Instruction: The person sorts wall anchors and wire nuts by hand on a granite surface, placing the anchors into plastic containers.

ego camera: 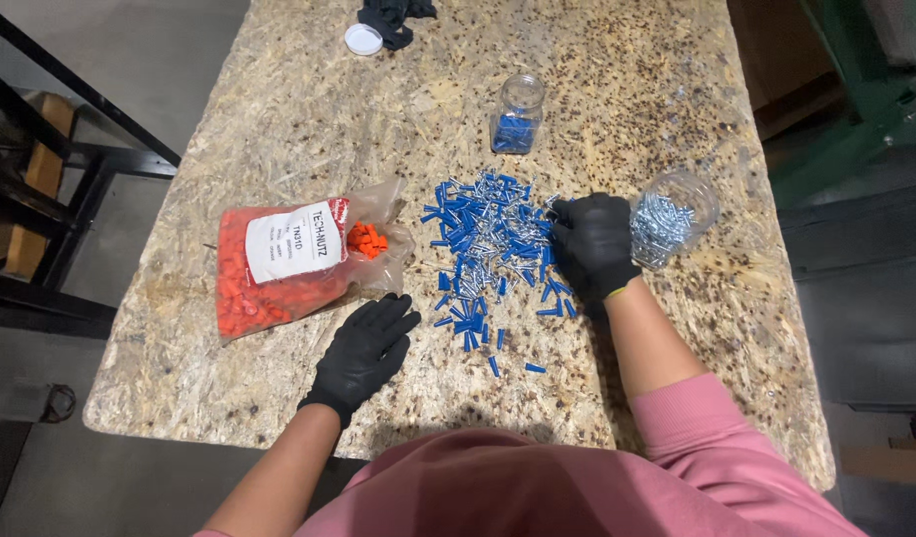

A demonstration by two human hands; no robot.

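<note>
Our right hand (592, 244) rests curled on the pile of blue plugs and screws (490, 244), perhaps pinching some; we cannot tell. Our left hand (366, 346) lies flat, fingers apart, beside the bag (279, 264). A careless sweep could tip the jar of screws (669, 216).

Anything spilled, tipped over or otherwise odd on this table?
Yes. A mixed heap of blue plugs and silver screws lies loose on the board table, and a clear jar of screws lies on its side beside the right hand. The bag of orange plugs gapes open; its contents appear contained.
</note>
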